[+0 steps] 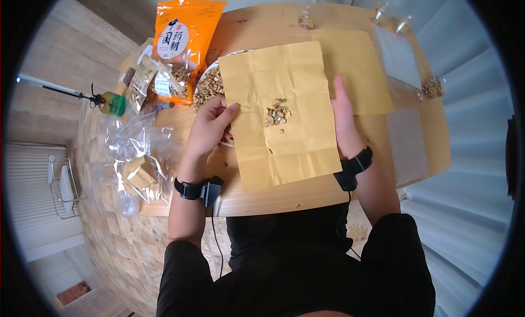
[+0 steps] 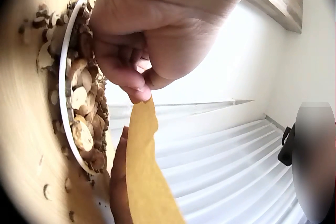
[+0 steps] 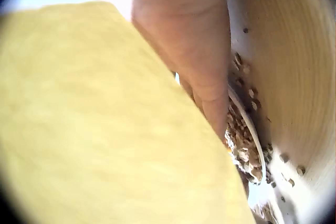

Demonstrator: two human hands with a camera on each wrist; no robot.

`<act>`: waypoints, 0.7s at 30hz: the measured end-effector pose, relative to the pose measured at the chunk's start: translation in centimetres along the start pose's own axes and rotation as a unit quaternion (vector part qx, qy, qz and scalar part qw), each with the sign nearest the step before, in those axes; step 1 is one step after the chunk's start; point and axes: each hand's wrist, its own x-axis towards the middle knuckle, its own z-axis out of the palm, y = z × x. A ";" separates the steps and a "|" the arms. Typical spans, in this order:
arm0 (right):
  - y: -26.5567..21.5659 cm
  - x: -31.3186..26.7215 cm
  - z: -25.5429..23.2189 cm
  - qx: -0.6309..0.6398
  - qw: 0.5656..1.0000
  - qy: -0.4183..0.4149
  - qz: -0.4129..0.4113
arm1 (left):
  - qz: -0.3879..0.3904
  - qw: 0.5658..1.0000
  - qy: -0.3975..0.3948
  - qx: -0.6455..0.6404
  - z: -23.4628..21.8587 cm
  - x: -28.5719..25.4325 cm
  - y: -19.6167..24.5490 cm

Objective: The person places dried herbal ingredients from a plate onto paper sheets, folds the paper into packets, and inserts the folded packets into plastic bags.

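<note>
A creased sheet of brown kraft paper (image 1: 298,76) is held up between the two hands. A small heap of dried slices (image 1: 278,116) lies near its middle. At the left edge, my left hand (image 1: 210,125) pinches the paper between thumb and fingers. My right hand (image 1: 345,120) lies along the opposite edge, thumb straight, with its other fingers mostly hidden behind the sheet. Under the paper's left side is a white-rimmed plate (image 2: 64,87) heaped with dried slices (image 2: 83,134), partly covered in the head view.
An orange bag (image 1: 191,27) stands behind the plate. Clear plastic bags (image 1: 139,147) lie at the left. Another kraft sheet (image 1: 363,71) lies at the right, near plastic cups (image 1: 308,22) and a clear container of dried pieces (image 1: 433,88). Loose slices (image 3: 301,170) dot the table.
</note>
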 end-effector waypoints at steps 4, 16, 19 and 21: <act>-0.1 -0.9 -0.1 -0.209 0.972 0.098 -0.039 | 0.001 0.999 0.006 -0.033 -0.8 0.0 0.2; -0.7 -0.5 -0.5 -0.208 0.975 0.078 0.025 | 0.041 0.992 0.014 -0.116 -0.8 0.5 -0.2; -0.4 -0.7 -0.1 -0.180 0.982 0.048 0.024 | 0.037 0.988 -0.002 -0.148 -0.6 0.4 -0.2; -0.1 -1.0 -0.1 -0.152 0.988 0.029 0.026 | 0.024 0.987 -0.008 -0.161 0.6 -0.2 0.8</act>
